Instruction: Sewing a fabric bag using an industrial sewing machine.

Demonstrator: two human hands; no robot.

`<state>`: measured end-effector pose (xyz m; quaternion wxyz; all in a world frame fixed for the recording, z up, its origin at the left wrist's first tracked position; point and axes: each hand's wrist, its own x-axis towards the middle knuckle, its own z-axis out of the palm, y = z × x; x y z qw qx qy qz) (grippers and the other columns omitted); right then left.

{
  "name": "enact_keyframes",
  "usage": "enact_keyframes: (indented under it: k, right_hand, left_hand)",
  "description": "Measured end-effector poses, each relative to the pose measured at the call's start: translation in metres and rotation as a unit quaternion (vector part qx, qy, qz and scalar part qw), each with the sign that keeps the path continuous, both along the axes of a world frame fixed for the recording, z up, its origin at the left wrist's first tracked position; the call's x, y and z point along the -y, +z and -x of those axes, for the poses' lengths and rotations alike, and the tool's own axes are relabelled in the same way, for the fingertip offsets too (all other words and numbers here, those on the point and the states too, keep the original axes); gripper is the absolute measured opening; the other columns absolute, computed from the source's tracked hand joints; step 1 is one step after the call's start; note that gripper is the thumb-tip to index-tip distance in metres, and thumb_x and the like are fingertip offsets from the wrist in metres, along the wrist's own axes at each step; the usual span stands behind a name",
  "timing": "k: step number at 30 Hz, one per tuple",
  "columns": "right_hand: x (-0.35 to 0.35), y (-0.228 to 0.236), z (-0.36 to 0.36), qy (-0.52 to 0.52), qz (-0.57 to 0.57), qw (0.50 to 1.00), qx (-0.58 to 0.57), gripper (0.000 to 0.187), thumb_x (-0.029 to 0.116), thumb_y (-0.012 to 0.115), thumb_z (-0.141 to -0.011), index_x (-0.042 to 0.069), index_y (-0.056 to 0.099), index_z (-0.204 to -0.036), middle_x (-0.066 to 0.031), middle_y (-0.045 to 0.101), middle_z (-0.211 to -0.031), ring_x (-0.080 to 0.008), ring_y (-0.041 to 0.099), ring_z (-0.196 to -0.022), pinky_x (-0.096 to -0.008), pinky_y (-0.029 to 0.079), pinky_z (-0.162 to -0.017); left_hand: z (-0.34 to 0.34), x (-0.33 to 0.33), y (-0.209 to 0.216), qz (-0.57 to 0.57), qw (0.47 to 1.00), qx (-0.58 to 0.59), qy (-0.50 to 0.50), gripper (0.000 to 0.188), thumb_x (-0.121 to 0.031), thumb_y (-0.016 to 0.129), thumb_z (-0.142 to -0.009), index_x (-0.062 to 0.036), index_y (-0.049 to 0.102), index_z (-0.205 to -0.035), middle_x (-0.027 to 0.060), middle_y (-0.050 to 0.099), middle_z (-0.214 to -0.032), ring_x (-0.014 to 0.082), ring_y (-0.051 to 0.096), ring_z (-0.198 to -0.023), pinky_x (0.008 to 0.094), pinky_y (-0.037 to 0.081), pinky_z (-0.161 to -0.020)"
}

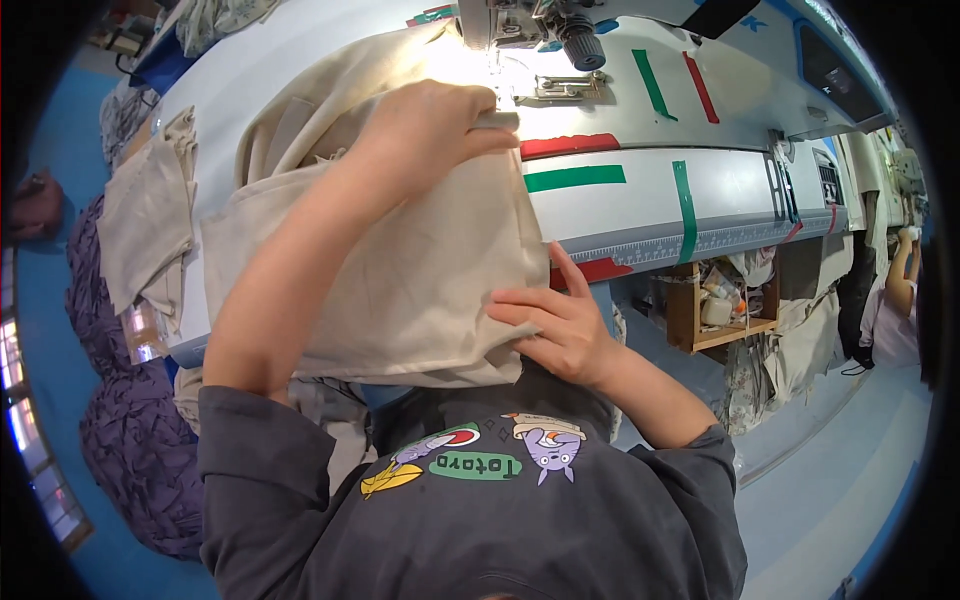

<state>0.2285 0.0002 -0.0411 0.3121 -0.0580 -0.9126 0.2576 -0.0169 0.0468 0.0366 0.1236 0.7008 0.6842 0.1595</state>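
Observation:
A large piece of beige fabric [420, 265] lies folded over the sewing table and hangs toward my lap. My left hand [430, 130] is closed on its upper right edge, just in front of the lit needle area of the sewing machine [580, 45]. Lower down, my right hand [560, 330] grips the same fabric near its right edge, its index finger raised away from the rest. A small fold of cloth shows between those fingers. The fabric's far part bunches up behind my left wrist. Glare washes out the needle and presser foot.
Green tape [575, 178] and red tape [570, 145] mark the machine bed, with a ruler strip [730, 233] along its front edge. Beige cloth pieces [150, 220] lie left, above dark purple cloth [140, 450]. A wooden box [685, 310] hangs under the table. Another person [895, 320] sits far right.

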Motion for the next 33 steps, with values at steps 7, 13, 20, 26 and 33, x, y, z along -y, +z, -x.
enact_keyframes:
  k: [7, 13, 20, 26, 33]
  right_hand:
    - [0.007, 0.003, -0.007, -0.009, 0.028, 1.0, 0.001, 0.007, 0.013, 0.072, -0.068, 0.011, 0.065, -0.067, -0.0006, 0.072, -0.097, -0.0178, 0.069, -0.102, -0.0619, 0.031, -0.111]
    - [0.008, 0.003, -0.011, -0.016, 0.016, 0.999, 0.026, 0.005, 0.012, 0.073, -0.069, 0.012, 0.07, -0.073, 0.0003, 0.072, -0.095, -0.0177, 0.069, -0.102, -0.0593, 0.034, -0.11]
    - [0.009, 0.009, -0.011, -0.006, 0.048, 0.999, 0.015, 0.006, 0.012, 0.073, -0.068, 0.011, 0.07, -0.074, -0.0015, 0.072, -0.1, -0.0197, 0.068, -0.107, -0.0599, 0.037, -0.108]
    - [0.009, 0.009, -0.02, 0.003, 0.036, 0.999, 0.012, 0.009, 0.011, 0.075, -0.069, 0.007, 0.068, -0.073, -0.0036, 0.072, -0.105, -0.02, 0.067, -0.108, -0.0597, 0.037, -0.108]
    - [0.007, 0.012, -0.017, 0.01, 0.028, 0.999, 0.012, 0.009, 0.01, 0.074, -0.067, 0.007, 0.068, -0.074, -0.0043, 0.072, -0.1, -0.0197, 0.068, -0.104, -0.0601, 0.036, -0.108]
  left_hand:
    - [-0.002, 0.0, -0.032, -0.042, 0.999, -0.012, -0.014, 0.038, -0.04, 0.072, -0.083, -0.0025, 0.066, -0.085, 0.0175, 0.064, -0.072, 0.0352, 0.064, -0.071, 0.0412, 0.049, -0.066]
    - [0.001, 0.002, -0.022, -0.036, 0.999, 0.037, -0.012, 0.031, -0.032, 0.069, -0.088, -0.001, 0.065, -0.089, 0.0176, 0.065, -0.076, 0.033, 0.062, -0.069, 0.0398, 0.048, -0.066]
    - [0.003, 0.003, -0.014, 0.028, 0.999, 0.043, 0.016, 0.027, -0.03, 0.062, -0.092, -0.0034, 0.067, -0.093, 0.0151, 0.068, -0.081, 0.0316, 0.066, -0.079, 0.042, 0.051, -0.073]
    - [0.0, 0.002, -0.017, 0.03, 0.996, 0.065, 0.055, 0.03, -0.033, 0.066, -0.09, -0.0034, 0.067, -0.093, 0.0142, 0.068, -0.08, 0.031, 0.067, -0.078, 0.0425, 0.051, -0.072]
    - [0.009, 0.003, -0.048, -0.273, 0.958, -0.052, -0.073, 0.013, -0.015, 0.066, -0.084, -0.0082, 0.063, -0.094, 0.0024, 0.064, -0.098, 0.0223, 0.062, -0.092, 0.0338, 0.05, -0.076]
